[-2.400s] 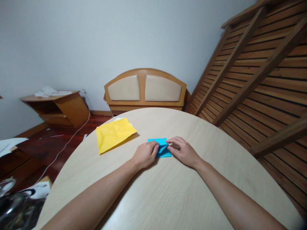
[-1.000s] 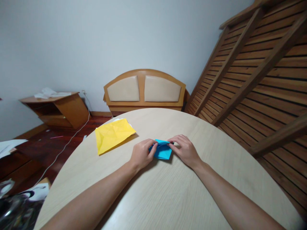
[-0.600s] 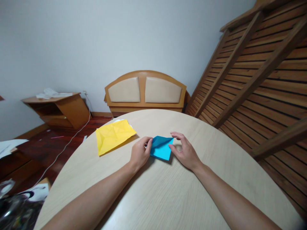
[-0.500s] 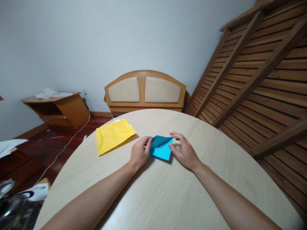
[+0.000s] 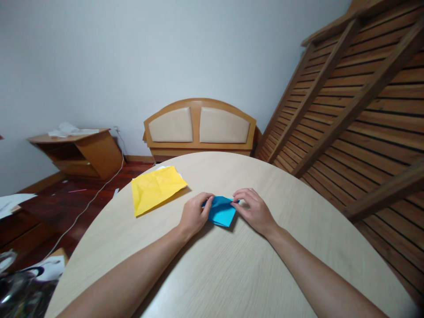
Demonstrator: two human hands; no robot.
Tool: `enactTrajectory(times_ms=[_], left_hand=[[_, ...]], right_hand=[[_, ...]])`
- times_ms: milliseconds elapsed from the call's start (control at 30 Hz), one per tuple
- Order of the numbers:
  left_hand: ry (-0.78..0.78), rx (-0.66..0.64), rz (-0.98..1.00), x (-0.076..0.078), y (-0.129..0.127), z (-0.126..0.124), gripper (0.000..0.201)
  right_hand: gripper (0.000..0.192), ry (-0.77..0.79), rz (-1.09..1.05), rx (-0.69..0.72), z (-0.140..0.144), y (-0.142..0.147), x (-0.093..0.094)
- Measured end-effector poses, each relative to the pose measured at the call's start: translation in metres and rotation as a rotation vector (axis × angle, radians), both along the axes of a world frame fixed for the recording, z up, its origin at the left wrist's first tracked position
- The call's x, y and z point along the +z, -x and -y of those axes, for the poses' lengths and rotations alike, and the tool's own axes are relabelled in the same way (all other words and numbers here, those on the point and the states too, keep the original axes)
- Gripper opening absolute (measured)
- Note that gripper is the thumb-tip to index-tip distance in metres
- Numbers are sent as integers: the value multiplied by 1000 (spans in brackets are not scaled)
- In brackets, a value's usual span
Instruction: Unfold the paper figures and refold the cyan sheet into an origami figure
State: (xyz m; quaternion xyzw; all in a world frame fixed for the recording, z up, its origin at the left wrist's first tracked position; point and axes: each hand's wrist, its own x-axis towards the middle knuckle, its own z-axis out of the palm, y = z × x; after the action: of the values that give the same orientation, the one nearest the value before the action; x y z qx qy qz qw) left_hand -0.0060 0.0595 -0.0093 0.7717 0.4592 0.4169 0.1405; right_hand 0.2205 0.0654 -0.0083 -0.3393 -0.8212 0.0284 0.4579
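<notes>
Bright blue folded paper (image 5: 222,216) is held between the two hands, just above or on the middle of the tabletop (image 5: 232,274); whether its lower edge touches the wood-grain surface cannot be told. The left hand (image 5: 196,214) grips the left end, thumb in front and fingers mostly hidden behind. The right hand (image 5: 254,210) pinches the upper right corner narrowly between thumb and fingertips, its palm hollow.

If one hand pulled harder than the other, the layers would probably slide apart and a crease could set crooked. The right hand's grip takes in so little of the corner that the paper might slip free or buckle there, and too much force could tear a fold.

The paper is small and four-sided, with a darker, shaded band along the top, a brighter face below and what look like doubled layers at the lower edge.

Farther out, to the left, lies a creased sheet of yellow paper (image 5: 157,189) with white paper (image 5: 163,167) showing at its far edge. Beyond stands a wooden headboard with cream panels (image 5: 200,125).
</notes>
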Motion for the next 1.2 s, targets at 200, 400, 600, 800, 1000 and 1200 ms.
enactTrajectory(times_ms=[200,400,600,800,1000,1200], left_hand=[[-19,-18,-40,2,1,3,26],[-18,-62,-117,4,-1,7,27],[-3,-75,-158,2,-1,7,29],[-37,-109,-211,3,0,6,29],[-39,-97,-191,6,-1,10,26],[-39,-107,-223,9,-1,13,27]], right_hand=[[6,23,27,12,-2,-1,-2],[9,43,22,-5,-2,-2,-5],[15,34,39,61,-1,-2,-4],[21,85,74,161,1,0,-4],[21,112,86,129,3,2,-2],[15,112,142,167,8,4,4]])
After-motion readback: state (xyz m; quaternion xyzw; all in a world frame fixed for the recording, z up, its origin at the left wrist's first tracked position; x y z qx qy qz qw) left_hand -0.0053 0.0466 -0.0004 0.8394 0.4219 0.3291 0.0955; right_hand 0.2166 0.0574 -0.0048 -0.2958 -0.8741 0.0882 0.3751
